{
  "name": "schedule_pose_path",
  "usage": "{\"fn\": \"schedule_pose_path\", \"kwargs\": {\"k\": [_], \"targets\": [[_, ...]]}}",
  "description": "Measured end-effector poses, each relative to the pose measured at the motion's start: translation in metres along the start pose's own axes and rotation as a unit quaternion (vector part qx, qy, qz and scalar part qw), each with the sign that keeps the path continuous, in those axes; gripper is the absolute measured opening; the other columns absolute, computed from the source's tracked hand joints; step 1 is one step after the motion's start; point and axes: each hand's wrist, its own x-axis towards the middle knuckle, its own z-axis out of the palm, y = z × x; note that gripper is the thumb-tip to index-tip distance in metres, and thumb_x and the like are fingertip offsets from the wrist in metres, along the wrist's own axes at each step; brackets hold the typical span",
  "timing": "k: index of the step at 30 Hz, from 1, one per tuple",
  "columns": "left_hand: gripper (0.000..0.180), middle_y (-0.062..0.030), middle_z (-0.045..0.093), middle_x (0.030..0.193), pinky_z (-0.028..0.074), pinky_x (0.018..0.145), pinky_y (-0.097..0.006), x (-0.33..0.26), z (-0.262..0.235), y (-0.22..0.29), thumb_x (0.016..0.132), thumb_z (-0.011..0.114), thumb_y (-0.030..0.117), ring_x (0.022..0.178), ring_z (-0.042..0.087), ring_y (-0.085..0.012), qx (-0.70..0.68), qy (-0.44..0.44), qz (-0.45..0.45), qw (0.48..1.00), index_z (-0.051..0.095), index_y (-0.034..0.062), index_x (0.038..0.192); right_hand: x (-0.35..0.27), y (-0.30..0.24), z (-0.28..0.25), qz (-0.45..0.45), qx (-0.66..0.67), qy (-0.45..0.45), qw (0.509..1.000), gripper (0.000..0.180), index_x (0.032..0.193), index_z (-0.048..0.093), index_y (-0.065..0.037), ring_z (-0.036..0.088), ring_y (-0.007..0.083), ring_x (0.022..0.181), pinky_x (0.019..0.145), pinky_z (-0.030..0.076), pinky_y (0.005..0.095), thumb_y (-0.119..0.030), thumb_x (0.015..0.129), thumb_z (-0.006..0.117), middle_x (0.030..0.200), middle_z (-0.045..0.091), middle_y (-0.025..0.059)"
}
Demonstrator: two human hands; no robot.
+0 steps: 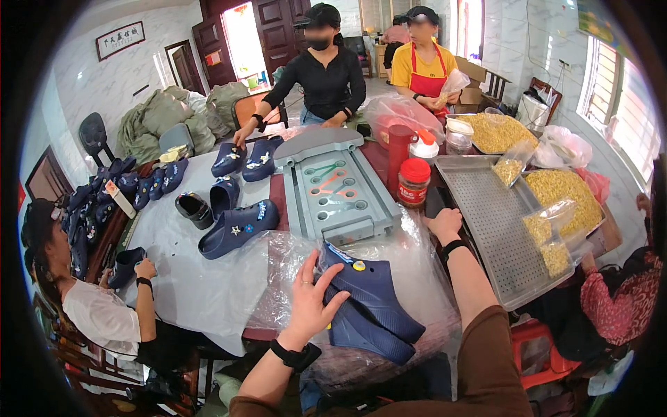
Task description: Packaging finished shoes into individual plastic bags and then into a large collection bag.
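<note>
A pair of navy clogs (375, 304) lies in front of me on clear plastic film (431, 278), soles partly turned up; one carries a yellow round charm near its strap. My left hand (313, 300) is at their left side, fingers stretched and apart, fingertips close to the strap; whether they touch it I cannot tell. My right hand (442, 224) is curled beside a dark flat thing (435, 200) between the grey machine and the metal tray; what its fingers hold, if anything, is hidden.
Ahead stands a grey plastic machine (333, 187), with a red-lidded jar (414, 182) beside it. More navy clogs (240, 228) stand left. A perforated metal tray (479, 229) and yellow-filled trays (497, 131) are right. Co-workers (316, 90) surround the table, one touching a clog.
</note>
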Motion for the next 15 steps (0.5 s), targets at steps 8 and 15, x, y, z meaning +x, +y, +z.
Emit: {"fn": "schedule_pose_path", "kwargs": {"k": [8,15], "targets": [[0.054,-0.0250,0.033,0.160,0.032,0.115,-0.053,0.002,0.001,0.001,0.087,0.075,0.035,0.140,0.038,-0.0471,0.008,-0.003,0.003,1.000,0.062,0.0181,0.137,0.007,0.002,-0.005,-0.060,0.046,0.006,0.997,0.079,0.104,0.072,0.009,0.060,0.0428,0.115,0.100,0.051,0.0457,-0.058,0.064,0.086,0.121,0.062,0.0302],[0.054,-0.0256,0.033,0.160,0.034,0.115,-0.053,-0.001,0.000,0.002,0.087,0.075,0.034,0.140,0.039,-0.0473,0.016,-0.001,0.004,1.000,0.063,0.0178,0.137,0.000,-0.001,-0.005,-0.048,0.064,-0.027,0.996,0.079,0.109,0.071,0.008,0.055,0.0407,0.120,0.101,0.050,0.0432,-0.056,0.066,0.086,0.127,0.057,0.0273]]}}
